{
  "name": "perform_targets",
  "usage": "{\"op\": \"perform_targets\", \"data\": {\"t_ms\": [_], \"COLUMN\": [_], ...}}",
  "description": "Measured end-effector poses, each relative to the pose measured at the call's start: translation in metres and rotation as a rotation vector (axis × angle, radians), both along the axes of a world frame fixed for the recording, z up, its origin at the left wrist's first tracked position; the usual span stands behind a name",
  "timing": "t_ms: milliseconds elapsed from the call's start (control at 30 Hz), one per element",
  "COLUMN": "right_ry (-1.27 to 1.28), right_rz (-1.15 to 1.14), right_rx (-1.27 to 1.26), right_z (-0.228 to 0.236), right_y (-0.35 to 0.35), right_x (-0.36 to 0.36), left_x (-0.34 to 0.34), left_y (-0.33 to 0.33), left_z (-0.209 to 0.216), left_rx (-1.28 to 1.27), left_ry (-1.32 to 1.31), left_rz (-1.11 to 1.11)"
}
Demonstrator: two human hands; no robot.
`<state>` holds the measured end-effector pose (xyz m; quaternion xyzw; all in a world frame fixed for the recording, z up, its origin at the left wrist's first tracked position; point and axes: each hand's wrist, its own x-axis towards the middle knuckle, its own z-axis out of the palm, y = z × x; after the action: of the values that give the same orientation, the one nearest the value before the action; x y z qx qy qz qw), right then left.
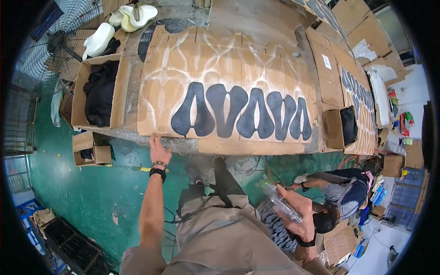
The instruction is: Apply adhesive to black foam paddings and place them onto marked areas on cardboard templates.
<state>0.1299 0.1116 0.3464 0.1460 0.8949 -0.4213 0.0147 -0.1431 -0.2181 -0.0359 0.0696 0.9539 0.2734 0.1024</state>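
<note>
Bench [181, 145]: broad, at my 12 o'clock, near edge running roughly 9 to 3. Cardboard sheet [158, 101]: tan, flat on the bench, marked with pale looping outlines. Row of black forked pieces [247, 123]: five, laid flat along the sheet's near side; the row's long axis runs 9 to 3, each piece's own length about 12 to 6, forks opening by turns toward 6 and toward 12. Open carton [118, 91]: at the row's 9 o'clock, black cloth [98, 94] inside. Smaller carton [332, 128]: at the row's 3 o'clock, something black within. Right hand [295, 206]: mine, at the row's 5 o'clock, well apart from it and short of the bench edge; fingers wrapped round a tool. Left hand [160, 151]: mine, at the row's 8 o'clock, fingers loosely spread, nothing seen in them, tips at the sheet's near-left edge; whether they press on it I cannot tell. Clear bottle-like tool [283, 205]: in my right fingers, long axis between 10 and 4, green-tinged end toward 10. Governing relation, in my judgement: the row lies at 11 o'clock from my right fingers and 2 o'clock from my left, and my left hand is the nearer.
</note>
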Motion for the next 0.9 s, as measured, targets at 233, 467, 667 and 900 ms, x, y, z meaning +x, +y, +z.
{"op": "perform_targets", "data": {"t_ms": [233, 467, 667, 900], "right_ry": [-0.042, 0.001, -0.053, -0.092], "right_rz": [-0.001, 0.009, 0.009, 0.029], "right_rx": [0.029, 0.052, 0.057, 0.006], "right_z": [0.0, -0.002, 0.003, -0.004], "right_y": [0.006, 0.008, 0.011, -0.002], "right_x": [0.01, 0.014, 0.018, 0.003], "left_x": [-0.002, -0.002, -0.002, 0.0], "left_y": [-0.001, -0.002, -0.002, 0.002], "left_z": [-0.005, -0.001, 0.002, 0.01], "left_rx": [-0.034, -0.037, -0.033, -0.051], "left_ry": [0.005, 0.002, -0.018, -0.051], "left_rz": [-0.006, -0.012, -0.015, 0.005]}}
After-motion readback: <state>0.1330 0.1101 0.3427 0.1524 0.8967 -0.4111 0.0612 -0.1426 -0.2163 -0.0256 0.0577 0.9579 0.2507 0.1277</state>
